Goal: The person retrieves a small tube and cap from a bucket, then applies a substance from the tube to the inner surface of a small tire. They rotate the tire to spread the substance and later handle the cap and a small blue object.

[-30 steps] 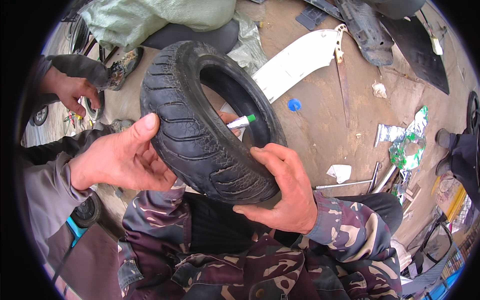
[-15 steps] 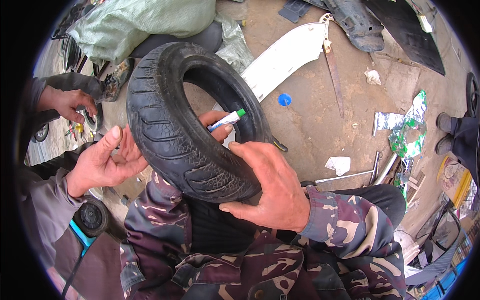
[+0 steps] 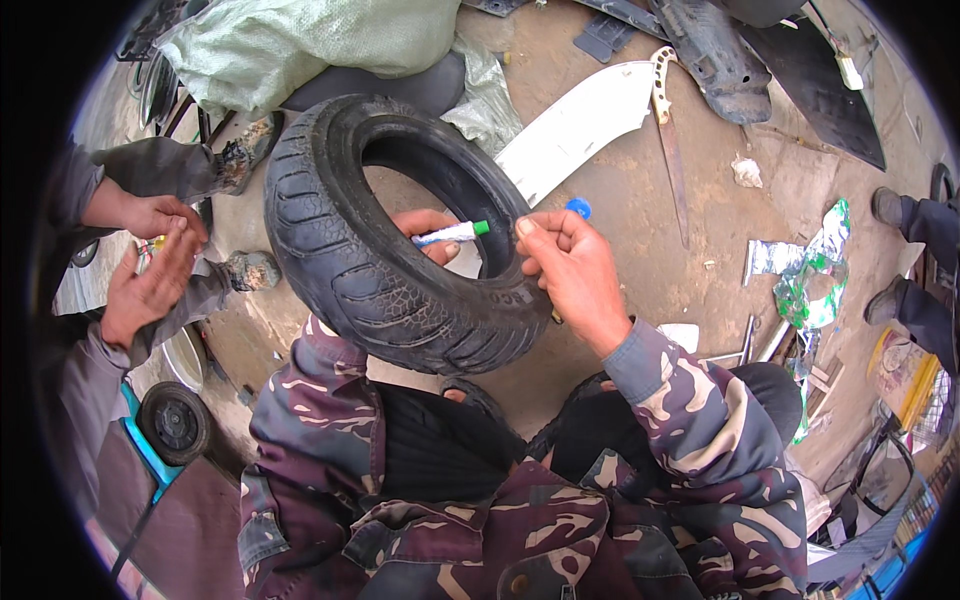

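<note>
A worn black tyre with cracked tread is tilted in front of me, above my knees. My left hand shows through its opening, the forearm passing behind the tyre. Those fingers are closed around a small white-and-blue tube with a green cap. My right hand is at the tyre's right edge, thumb and fingers pinched together. Whether they grip the rim or something small cannot be made out.
A co-worker's hands are close together at the left. Beyond the tyre lie a pale green sack, a white curved panel, a saw and a blue round piece. Crumpled foil wrapping lies right; a small wheel, lower left.
My right hand has lifted off the tyre's near side to its right edge, its spread fingers now pinched. The co-worker's near hand has drawn back from the tyre toward the other hand.
</note>
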`<state>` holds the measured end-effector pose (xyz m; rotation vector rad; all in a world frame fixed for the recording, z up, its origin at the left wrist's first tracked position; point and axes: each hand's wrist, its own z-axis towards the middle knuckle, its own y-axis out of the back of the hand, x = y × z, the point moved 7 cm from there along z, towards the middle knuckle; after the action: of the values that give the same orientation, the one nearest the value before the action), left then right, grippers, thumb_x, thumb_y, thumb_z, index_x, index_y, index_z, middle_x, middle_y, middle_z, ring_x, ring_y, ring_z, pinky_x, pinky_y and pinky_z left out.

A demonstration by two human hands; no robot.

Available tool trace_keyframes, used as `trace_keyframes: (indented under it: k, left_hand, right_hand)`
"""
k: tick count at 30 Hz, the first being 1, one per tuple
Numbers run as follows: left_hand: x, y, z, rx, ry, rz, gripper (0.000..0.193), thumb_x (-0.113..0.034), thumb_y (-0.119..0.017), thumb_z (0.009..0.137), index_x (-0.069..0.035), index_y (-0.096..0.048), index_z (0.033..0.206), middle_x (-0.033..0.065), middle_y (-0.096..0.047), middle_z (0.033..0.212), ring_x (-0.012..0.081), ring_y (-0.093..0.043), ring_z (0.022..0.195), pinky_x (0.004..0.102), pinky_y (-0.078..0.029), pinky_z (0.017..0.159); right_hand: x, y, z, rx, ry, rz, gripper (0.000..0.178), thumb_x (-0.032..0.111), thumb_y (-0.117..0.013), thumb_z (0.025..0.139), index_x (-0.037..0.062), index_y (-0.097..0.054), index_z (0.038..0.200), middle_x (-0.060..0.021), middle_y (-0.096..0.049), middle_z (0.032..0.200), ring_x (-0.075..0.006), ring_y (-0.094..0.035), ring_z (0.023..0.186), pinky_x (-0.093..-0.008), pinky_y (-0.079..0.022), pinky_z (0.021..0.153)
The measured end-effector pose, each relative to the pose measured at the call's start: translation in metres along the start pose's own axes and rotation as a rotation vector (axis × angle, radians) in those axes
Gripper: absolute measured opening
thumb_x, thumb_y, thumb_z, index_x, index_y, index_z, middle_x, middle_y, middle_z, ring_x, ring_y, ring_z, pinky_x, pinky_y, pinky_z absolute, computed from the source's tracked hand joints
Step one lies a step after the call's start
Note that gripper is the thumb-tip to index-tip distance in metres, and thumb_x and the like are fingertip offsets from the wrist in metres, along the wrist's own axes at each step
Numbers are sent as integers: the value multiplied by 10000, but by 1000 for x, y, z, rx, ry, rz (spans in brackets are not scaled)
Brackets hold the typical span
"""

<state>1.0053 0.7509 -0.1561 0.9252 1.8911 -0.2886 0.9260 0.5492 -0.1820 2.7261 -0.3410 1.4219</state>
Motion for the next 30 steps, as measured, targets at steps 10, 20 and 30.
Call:
trace_keyframes:
  k: [10, 20, 30]
  left_hand:
    - [-6, -12, -1, 74, -60, 74, 319, -289, -710, 1061, -16, -756, 1220, 38, -746, 999, 109, -661, 903, 308, -524, 785]
    - [6, -18, 0, 199, 29, -216, 348, -293, -692, 1084, -6, -731, 1278, 6, -745, 1056, 61, -655, 937, 257, -529, 805]
    - [21, -18, 1, 201, 156, -355, 345, -293, -694, 1086, -11, -727, 1280, -25, -738, 1015, 34, -642, 912, 222, -519, 765]
  right_hand:
    - [-6, -13, 15, 143, 78, -325, 413, 396, -685, 1074, 29, -726, 890, 15, -663, 758, -55, -531, 682, -266, -428, 617]
    - [-15, -11, 13, 136, 53, -136, 295, 253, -736, 1043, -36, -736, 989, -27, -720, 809, -86, -611, 725, -286, -499, 662]
    - [-6, -16, 9, 226, 207, 57, 182, 89, -751, 1002, -5, -709, 1152, -19, -727, 939, -78, -650, 838, -264, -545, 773]
